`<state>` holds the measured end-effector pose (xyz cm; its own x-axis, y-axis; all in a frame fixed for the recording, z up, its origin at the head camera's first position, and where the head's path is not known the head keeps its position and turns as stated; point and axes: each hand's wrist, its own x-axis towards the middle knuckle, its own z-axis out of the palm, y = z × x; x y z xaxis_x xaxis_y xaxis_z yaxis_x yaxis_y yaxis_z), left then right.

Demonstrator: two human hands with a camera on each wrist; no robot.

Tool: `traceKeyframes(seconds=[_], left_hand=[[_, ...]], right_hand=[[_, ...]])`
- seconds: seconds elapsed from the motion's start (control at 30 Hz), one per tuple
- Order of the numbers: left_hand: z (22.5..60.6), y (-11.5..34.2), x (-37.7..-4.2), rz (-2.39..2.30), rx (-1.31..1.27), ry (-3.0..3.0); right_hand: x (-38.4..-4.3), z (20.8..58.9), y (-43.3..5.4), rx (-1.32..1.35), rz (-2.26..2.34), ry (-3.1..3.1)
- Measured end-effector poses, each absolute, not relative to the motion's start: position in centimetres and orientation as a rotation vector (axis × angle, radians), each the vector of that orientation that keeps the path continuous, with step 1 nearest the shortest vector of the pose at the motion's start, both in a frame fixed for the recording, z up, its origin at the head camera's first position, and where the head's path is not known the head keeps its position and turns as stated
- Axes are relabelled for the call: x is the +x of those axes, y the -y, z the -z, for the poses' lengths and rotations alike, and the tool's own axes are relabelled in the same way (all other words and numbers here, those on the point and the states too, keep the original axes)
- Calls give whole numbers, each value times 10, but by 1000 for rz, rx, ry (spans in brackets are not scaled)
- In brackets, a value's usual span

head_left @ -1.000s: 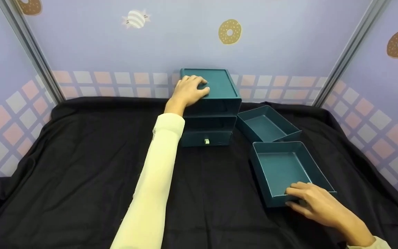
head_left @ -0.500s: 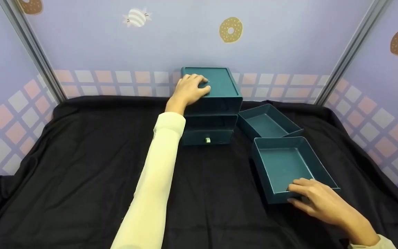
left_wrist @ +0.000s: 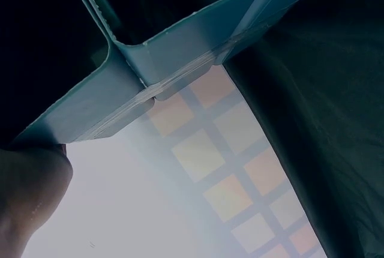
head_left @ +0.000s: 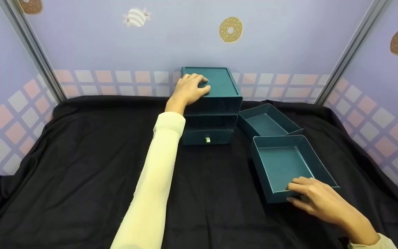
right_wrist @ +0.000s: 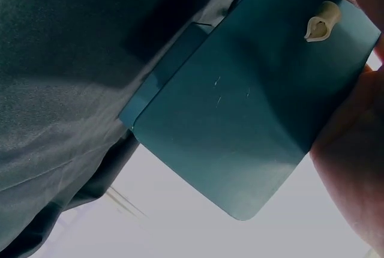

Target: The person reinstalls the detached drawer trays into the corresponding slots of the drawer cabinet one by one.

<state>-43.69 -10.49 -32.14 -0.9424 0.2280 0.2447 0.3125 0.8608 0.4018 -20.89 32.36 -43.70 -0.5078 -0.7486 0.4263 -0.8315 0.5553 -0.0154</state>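
Note:
A teal drawer cabinet (head_left: 221, 81) stands at the back of the black cloth. Its upper two slots are bare, and a closed bottom drawer (head_left: 192, 137) with a small pale knob (head_left: 207, 140) fills the lowest. My left hand (head_left: 188, 90) rests on the cabinet's top, fingers loosely bent. At the right, my right hand (head_left: 318, 199) holds the front wall of a pulled-out teal drawer (head_left: 276, 197), fingers inside the rim and thumb outside. That drawer's own pale knob (right_wrist: 324, 21) shows in the right wrist view. Nothing lies inside this drawer.
Another loose teal drawer (head_left: 266, 124) lies angled beside the cabinet, partly behind the held drawer. Black cloth (head_left: 92, 173) covers the table. Patterned walls (head_left: 171, 38) enclose the back and both sides.
The drawer in my right hand has shifted slightly away from me, its far rim covering a bit more of the loose drawer. My left hand stays on the cabinet.

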Motion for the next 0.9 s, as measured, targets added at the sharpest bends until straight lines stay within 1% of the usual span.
traceKeyframes(seconds=[0.37, 0.9], left_hand=[[316, 104, -438, 666, -416, 2848], [322, 105, -439, 685, -405, 2849]], right_hand=[[-211, 434, -315, 1355, -338, 2358], [-208, 432, -311, 1350, -357, 2350]])
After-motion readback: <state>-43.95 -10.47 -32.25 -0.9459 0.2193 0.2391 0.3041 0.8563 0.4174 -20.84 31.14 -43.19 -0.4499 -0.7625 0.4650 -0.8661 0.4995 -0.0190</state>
